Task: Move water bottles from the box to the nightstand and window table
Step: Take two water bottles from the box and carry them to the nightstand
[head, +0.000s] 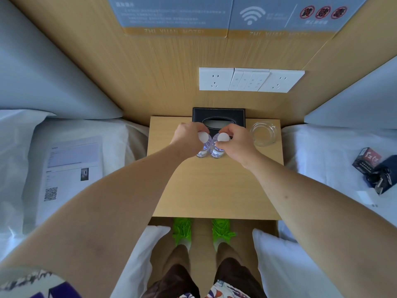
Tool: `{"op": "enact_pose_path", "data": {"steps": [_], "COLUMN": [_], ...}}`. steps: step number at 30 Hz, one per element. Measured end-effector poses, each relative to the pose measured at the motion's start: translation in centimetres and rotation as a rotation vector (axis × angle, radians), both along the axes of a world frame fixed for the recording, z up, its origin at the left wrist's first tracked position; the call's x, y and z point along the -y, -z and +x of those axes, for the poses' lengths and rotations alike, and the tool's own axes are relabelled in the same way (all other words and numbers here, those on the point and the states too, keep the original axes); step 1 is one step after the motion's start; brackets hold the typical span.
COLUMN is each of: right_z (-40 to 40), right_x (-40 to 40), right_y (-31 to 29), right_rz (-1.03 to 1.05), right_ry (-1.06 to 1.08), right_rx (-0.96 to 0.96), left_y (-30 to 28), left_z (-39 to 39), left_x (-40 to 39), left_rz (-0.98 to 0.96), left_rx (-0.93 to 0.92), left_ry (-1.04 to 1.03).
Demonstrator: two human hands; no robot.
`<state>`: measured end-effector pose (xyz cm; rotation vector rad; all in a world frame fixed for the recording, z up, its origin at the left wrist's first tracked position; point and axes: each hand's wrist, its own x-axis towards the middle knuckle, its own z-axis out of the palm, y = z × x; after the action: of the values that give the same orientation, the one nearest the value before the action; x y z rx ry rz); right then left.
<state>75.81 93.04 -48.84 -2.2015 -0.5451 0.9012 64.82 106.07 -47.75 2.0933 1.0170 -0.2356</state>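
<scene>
Two small clear water bottles with white caps stand upright side by side on the wooden nightstand [214, 186], just in front of the tissue box. My left hand [188, 139] grips the left bottle [203, 147] around its neck. My right hand [235, 143] holds the right bottle [218, 150] the same way, fingers curled round its cap. The two bottles touch each other. The box they come from is out of view.
A black tissue box [219, 117] sits at the back of the nightstand and a glass ashtray [263, 133] at its back right. Beds flank both sides: a printed sheet [71, 166] on the left one, a small carton and keys [376, 171] on the right. Wall sockets [250, 80] lie behind.
</scene>
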Motion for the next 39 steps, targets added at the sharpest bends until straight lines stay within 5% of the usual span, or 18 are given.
{"op": "enact_pose_path", "data": {"steps": [22,31,39], "right_z": [1.0,3.0,4.1], "right_x": [0.5,-0.5,1.0], "right_y": [-2.0,-11.3,-24.3], "right_rz": [-0.083,-0.017,0.031], "right_ry": [-0.175,-0.139,-0.053], "right_rx": [-0.002,0.108,0.312], "left_y": [-0.8,-10.7,-22.7], "left_z": [-0.2,2.1,6.1], "left_x": [0.9,-0.9,-1.5], "left_rz": [0.003,0.128,0.295], "left_rx": [0.014,0.045,0.204], "left_ry": [0.014,-0.009,0.218]}}
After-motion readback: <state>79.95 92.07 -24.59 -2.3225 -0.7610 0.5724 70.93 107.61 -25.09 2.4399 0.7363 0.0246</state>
